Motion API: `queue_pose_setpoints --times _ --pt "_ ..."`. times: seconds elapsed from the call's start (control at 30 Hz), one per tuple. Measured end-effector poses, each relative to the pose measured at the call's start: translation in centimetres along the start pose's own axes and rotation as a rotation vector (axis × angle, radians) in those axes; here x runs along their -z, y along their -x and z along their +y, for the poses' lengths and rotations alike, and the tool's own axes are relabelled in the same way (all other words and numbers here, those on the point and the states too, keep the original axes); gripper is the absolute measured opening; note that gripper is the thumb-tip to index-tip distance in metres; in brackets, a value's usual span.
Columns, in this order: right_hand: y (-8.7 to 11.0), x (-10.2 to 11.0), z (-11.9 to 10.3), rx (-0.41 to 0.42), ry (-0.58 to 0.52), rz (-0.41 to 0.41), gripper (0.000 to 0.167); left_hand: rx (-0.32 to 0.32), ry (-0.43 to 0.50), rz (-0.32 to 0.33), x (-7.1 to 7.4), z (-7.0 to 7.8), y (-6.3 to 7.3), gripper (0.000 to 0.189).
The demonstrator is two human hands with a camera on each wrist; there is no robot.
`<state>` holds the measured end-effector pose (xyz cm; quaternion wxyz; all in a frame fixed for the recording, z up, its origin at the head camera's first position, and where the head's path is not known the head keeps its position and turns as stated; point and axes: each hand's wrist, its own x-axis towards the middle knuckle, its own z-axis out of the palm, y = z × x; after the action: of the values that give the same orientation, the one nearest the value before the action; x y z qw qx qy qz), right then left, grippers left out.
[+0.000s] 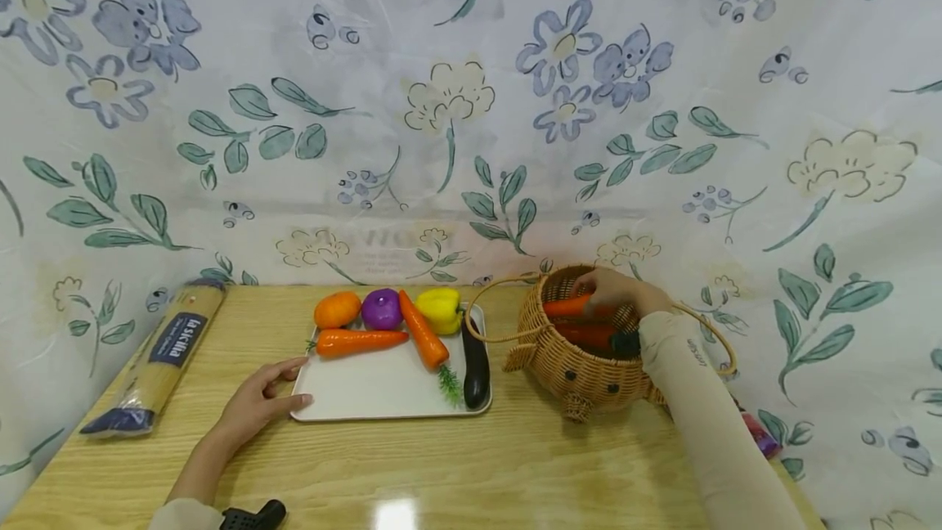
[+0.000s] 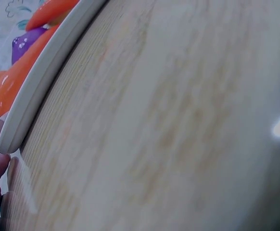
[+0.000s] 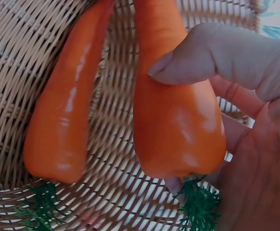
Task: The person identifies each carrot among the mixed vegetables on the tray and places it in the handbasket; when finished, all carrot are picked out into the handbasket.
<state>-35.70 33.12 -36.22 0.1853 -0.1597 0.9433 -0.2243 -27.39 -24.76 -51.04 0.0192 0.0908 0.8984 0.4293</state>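
Inside the wicker basket (image 1: 589,379) with an animal face, my right hand (image 1: 611,291) grips a plump orange carrot (image 3: 178,130), thumb across its upper side. A second carrot (image 3: 63,106) lies beside it against the weave, green tops downward. My left hand (image 1: 257,399) holds the near-left corner of a white tray (image 1: 361,391), thumb over the rim, fingers at the left edge. On the tray sit an orange pumpkin (image 1: 337,311), a purple round vegetable (image 1: 382,310), a yellow bell pepper (image 1: 439,311), two carrots (image 1: 361,342) and a dark eggplant (image 1: 476,366).
A pack of spaghetti (image 1: 172,358) lies at the table's left side. The basket's looped handles (image 1: 724,354) stick out on both sides. Behind the right sleeve, a pink and purple packet (image 1: 760,434) shows. Floral cloth (image 1: 441,211) hangs along the table's back edge.
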Motion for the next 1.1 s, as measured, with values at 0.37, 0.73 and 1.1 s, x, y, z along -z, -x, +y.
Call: queue_pose_setpoints --times 0.37,0.73,1.1 --pt "-1.1 -1.6 1.5 -0.074 0.020 0.047 0.038 0.007 0.011 -0.008 -0.2 0.3 0.0 0.066" --pt "-1.6 -2.1 2.6 -0.077 0.050 0.057 0.038 0.023 -0.010 -0.005 0.0 0.3 0.0 0.065" --pt "-1.3 -2.7 2.6 -0.109 0.046 0.039 0.045 0.014 -0.016 0.006 -0.1 0.0 0.0 0.065"
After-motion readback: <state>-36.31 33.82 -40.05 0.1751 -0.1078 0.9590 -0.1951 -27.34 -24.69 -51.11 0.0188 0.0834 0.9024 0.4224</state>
